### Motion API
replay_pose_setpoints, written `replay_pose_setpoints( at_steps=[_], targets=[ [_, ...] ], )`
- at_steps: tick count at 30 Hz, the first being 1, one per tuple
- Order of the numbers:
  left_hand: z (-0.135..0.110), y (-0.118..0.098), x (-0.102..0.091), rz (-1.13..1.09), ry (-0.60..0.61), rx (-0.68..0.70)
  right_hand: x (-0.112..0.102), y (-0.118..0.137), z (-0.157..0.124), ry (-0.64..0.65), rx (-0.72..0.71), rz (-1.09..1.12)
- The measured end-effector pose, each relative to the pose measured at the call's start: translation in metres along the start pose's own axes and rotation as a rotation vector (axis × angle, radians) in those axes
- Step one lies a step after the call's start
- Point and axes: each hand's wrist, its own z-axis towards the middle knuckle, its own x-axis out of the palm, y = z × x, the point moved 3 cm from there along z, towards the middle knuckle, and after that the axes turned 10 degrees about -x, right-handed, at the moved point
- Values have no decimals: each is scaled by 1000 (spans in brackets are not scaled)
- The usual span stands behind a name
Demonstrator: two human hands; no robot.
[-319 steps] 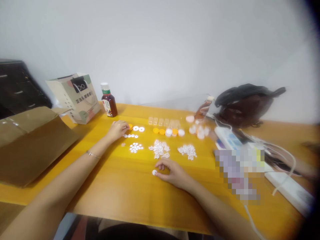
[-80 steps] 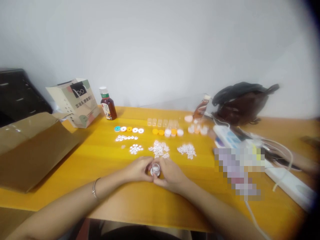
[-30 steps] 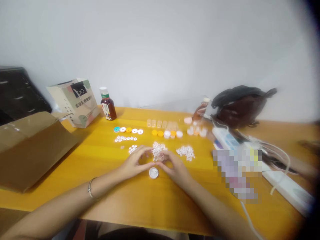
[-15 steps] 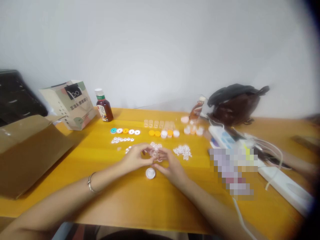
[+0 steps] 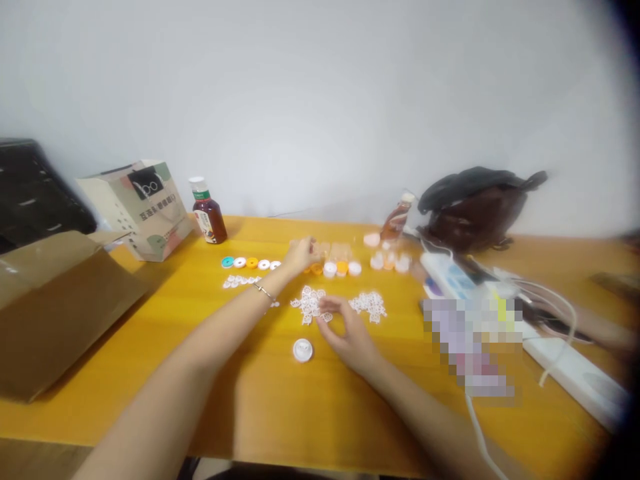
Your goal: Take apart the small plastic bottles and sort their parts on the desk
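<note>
My left hand reaches far across the yellow table to a row of small clear vials and orange and white caps. Its fingers are curled at the vials; what they hold is too blurred to name. My right hand rests nearer to me, its fingertips pinched at the edge of a pile of small white pieces. A round white cap lies on the table just left of my right hand, touched by neither hand.
A row of teal, white and orange rings and more white pieces lie mid-table. A dark drink bottle, paper bag and cardboard box stand left. A power strip, cables and dark bag are right.
My left hand has left the spot beside my right hand and stretched out to the far row of vials. The right hand stays by the white pile. The white cap has not moved.
</note>
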Motion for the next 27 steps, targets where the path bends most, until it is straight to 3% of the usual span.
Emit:
replay_pose_setpoints(
  at_steps=[5,19,23,27],
  targets=[
    [6,0,14,29,45,-15,0,2,0,19,-30,-22],
    [2,-1,17,1,54,-25,0,6,1,59,-77,-30],
    [-14,-3,4,-45,57,20,-1,5,1,64,-54,-31],
    [-45,-4,-31,-75,150,122,-2,5,1,185,-29,13]
  ],
)
